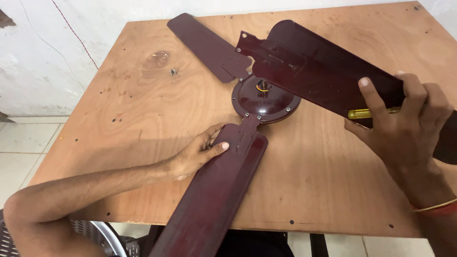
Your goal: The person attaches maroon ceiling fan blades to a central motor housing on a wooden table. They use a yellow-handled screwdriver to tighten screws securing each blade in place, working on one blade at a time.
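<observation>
I see the plywood tabletop [143, 119] carrying a maroon ceiling fan; its motor hub [265, 99] sits near the middle; the near blade [214, 195] runs lengthwise to the near edge, my left hand [197, 152] flat on its root, fingers loosely spread; my right hand [404, 123], nearer the loose blade [323, 71], grips it and a yellow screwdriver [364, 113]; a small screw [173, 72] lies toward the far left corner.

You are at a makeshift home repair spot: a bare plywood table [143, 119], scuffed and drilled with holes, stands against a cracked whitewashed wall [43, 52], over a pale tiled floor [19, 147], with a loose screw [173, 72] near its far left corner.
</observation>
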